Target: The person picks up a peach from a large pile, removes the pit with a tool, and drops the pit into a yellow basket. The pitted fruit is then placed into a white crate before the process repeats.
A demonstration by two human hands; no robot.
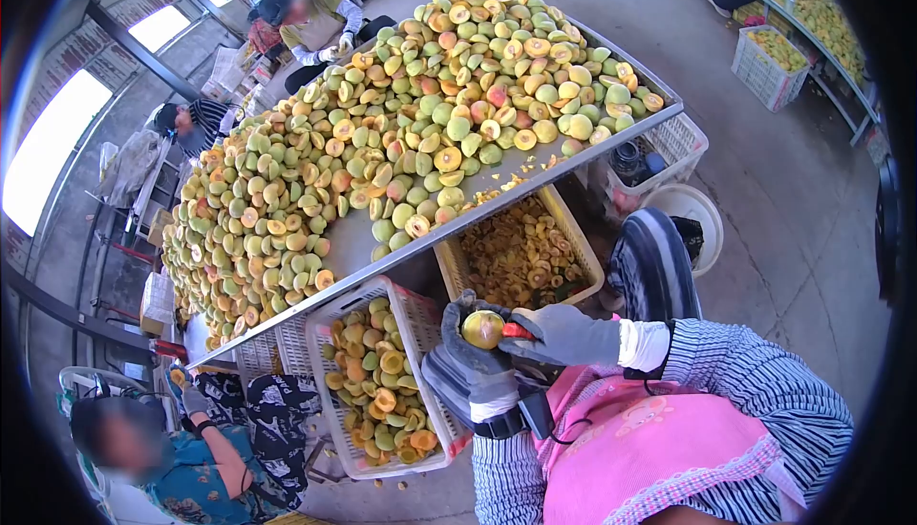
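In my gloved left hand (475, 345) is a halved peach (483, 329), its cut yellow face turned up and the fingers wrapped around it. My gloved right hand (571, 334) grips a small tool with a red handle (518, 331). The tool points at the fruit and meets its edge; its working end is too small to make out. Both hands are close together above my lap, over a pink apron (650, 449). Just left of them stands a white crate (413, 334) partly filled with peach halves (384, 401).
A metal-topped table (361, 238) carries a large heap of peaches (420, 114), many halved. Below its edge sits a yellowish crate (594, 286) of pits and scraps. A white bucket (709, 224) stands to the right. A co-worker (201, 449) sits at lower left; others work farther back.
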